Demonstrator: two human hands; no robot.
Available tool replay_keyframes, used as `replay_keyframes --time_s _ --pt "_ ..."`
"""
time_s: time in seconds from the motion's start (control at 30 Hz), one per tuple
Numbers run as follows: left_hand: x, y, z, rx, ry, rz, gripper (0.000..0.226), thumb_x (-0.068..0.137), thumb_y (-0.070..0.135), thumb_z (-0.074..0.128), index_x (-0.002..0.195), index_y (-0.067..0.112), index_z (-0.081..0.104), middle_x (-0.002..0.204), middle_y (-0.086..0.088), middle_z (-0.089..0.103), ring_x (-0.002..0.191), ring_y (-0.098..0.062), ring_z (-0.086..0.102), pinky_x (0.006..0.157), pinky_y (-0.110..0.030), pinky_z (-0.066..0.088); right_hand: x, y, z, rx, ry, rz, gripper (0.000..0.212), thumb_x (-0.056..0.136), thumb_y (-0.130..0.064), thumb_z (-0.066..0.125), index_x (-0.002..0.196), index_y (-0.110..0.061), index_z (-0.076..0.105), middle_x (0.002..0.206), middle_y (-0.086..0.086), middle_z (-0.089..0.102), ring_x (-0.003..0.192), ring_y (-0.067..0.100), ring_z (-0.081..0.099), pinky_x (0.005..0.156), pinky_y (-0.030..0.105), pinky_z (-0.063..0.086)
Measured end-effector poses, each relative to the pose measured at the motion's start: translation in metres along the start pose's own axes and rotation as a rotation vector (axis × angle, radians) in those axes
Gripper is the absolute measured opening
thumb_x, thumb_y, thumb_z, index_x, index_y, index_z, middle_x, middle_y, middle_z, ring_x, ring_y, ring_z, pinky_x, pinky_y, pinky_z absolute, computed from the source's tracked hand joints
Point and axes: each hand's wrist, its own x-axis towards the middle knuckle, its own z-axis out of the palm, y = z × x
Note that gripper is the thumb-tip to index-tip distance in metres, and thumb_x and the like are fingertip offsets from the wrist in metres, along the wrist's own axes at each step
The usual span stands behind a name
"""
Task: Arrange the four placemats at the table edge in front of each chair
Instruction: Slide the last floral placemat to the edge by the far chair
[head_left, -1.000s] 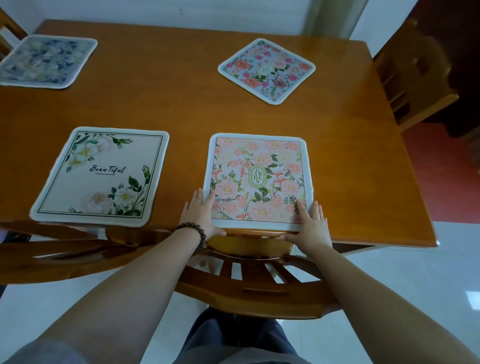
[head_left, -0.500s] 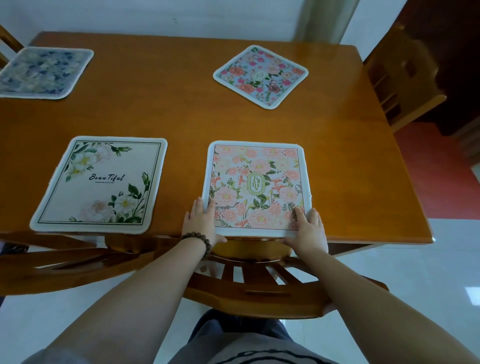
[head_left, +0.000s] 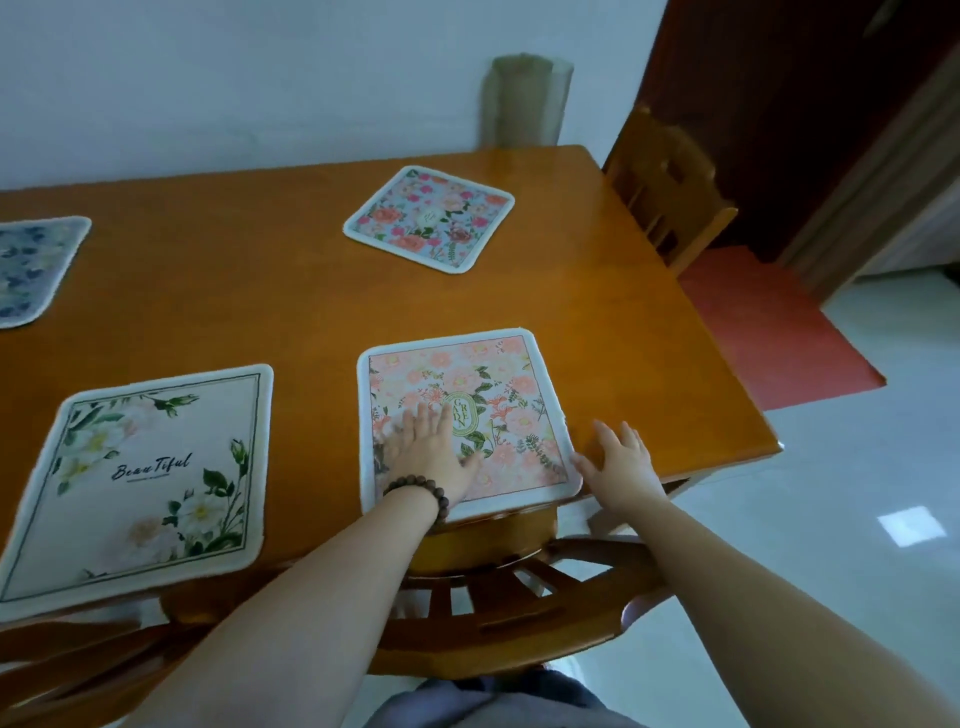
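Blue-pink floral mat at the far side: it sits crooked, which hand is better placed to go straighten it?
Probably right. The right hand rests free on the table beside the pink mat, on the same side as the crooked mat. The left hand is flat on the pink mat.

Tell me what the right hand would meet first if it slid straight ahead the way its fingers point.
The right hand lies on bare table beside the pink placemat, fingers pointing away and slightly left. Ahead looks like open wood; the blue floral placemat sits left of that line, though the wide-angle view makes this uncertain.
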Motion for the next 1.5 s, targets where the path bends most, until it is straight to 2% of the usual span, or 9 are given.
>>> replay_keyframes --time_s 0.13,0.3,0.5,0.63,0.87,1.03,1.23,1.5 --pt "0.013 0.043 -0.003 0.031 0.028 0.118 0.078 0.088 0.063 0.034 0.150 0.030 0.001 0.159 -0.006 -0.009 0.145 -0.028 -0.007 0.115 -0.050 0.000 -0.012 0.018 -0.023 0.042 0.077 0.071 0.066 0.091 -0.054 0.045 0.147 -0.033 0.019 0.159 0.004 0.006 0.145 0.027 0.002 0.114 0.051 0.017" --pt "0.015 0.099 -0.001 0.029 0.054 0.249 0.076 0.089 0.060 0.032 0.150 0.026 0.005 0.159 -0.005 -0.001 0.145 -0.026 -0.003 0.115 -0.048 0.003 -0.020 0.051 -0.059 0.062 0.132 0.092 0.065 0.092 -0.053 0.042 0.148 -0.030 0.019 0.159 0.006 0.005 0.145 0.029 0.001 0.116 0.051 0.015" --pt "0.019 0.169 0.007 0.031 0.052 0.294 0.078 0.087 0.066 0.027 0.150 0.027 0.005 0.160 -0.003 0.003 0.146 -0.023 -0.002 0.115 -0.047 0.005 -0.007 0.113 -0.106 0.036 0.234 0.095 0.063 0.092 -0.056 0.040 0.146 -0.028 0.022 0.159 0.009 0.008 0.145 0.031 0.005 0.115 0.053 0.018" --pt "0.027 0.236 0.015 0.046 0.050 0.326 0.077 0.088 0.066 0.027 0.150 0.025 0.008 0.159 -0.005 0.008 0.146 -0.023 0.000 0.115 -0.047 0.004 0.015 0.172 -0.133 0.024 0.237 0.069 0.062 0.093 -0.054 0.040 0.146 -0.025 0.025 0.158 0.012 0.011 0.144 0.031 0.008 0.114 0.051 0.020" --pt "0.042 0.391 0.046 0.008 0.088 0.211 0.073 0.091 0.060 0.031 0.151 0.022 0.012 0.159 -0.005 0.010 0.146 -0.023 0.003 0.117 -0.046 0.007 0.084 0.283 -0.193 -0.006 0.155 -0.025 0.061 0.095 -0.050 0.038 0.147 -0.022 0.023 0.158 0.012 0.009 0.145 0.027 0.001 0.117 0.044 0.012" --pt "0.056 0.479 0.049 -0.010 0.123 0.187 0.073 0.091 0.060 0.034 0.151 0.023 0.013 0.159 -0.006 0.012 0.146 -0.023 0.004 0.117 -0.046 0.009 0.130 0.335 -0.255 -0.020 0.145 -0.078 0.060 0.095 -0.049 0.040 0.147 -0.023 0.024 0.158 0.010 0.009 0.145 0.026 0.000 0.117 0.046 0.011" --pt "0.102 0.524 0.026 -0.009 0.192 0.122 0.072 0.092 0.058 0.034 0.150 0.021 0.015 0.158 -0.008 0.013 0.145 -0.026 0.006 0.116 -0.047 0.010 0.197 0.346 -0.310 -0.064 0.150 -0.156 0.058 0.095 -0.049 0.038 0.147 -0.025 0.025 0.158 0.009 0.010 0.145 0.025 0.000 0.117 0.049 0.008" --pt "0.194 0.536 -0.008 -0.032 0.261 -0.031 0.070 0.092 0.061 0.028 0.150 0.023 0.017 0.158 -0.009 0.015 0.145 -0.027 0.006 0.115 -0.049 0.010 0.306 0.316 -0.356 -0.071 0.167 -0.322 0.057 0.095 -0.048 0.041 0.146 -0.026 0.027 0.158 0.009 0.011 0.145 0.024 0.001 0.117 0.049 0.007"
